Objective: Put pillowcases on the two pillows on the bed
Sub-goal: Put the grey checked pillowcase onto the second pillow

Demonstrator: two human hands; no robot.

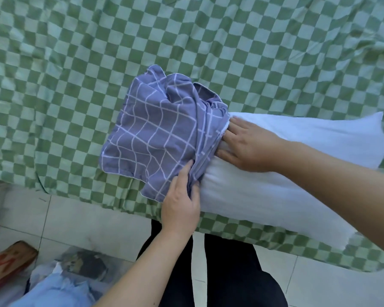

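A white pillow (286,173) lies across the near edge of the bed (98,63), its long axis running left to right. Its left end sits inside a blue pillowcase (155,134) marked with a grid of thin white lines; the case is bunched and wrinkled, covering only that end, while most of the pillow is bare. The open rim of the case gathers in folds where it meets the pillow. The left hand (182,202) pinches the near rim of the case, thumb on top and fingers curled under the fabric, so its grip is closed on the cloth. The right hand (246,145) rests on top of the pillow at the case's opening; its fingertips disappear under the rim, fingers fairly straight, and whether this grip holds any fabric cannot be told. The bed is covered by a sheet checked in dark and pale green, creased in several places and hanging over the edge. Below the edge are the person's dark trousers (226,273) and a pale tiled floor (87,222). At lower left lie a brown cardboard piece (7,264) with red marks and some blurred pale-blue cloth (60,291).
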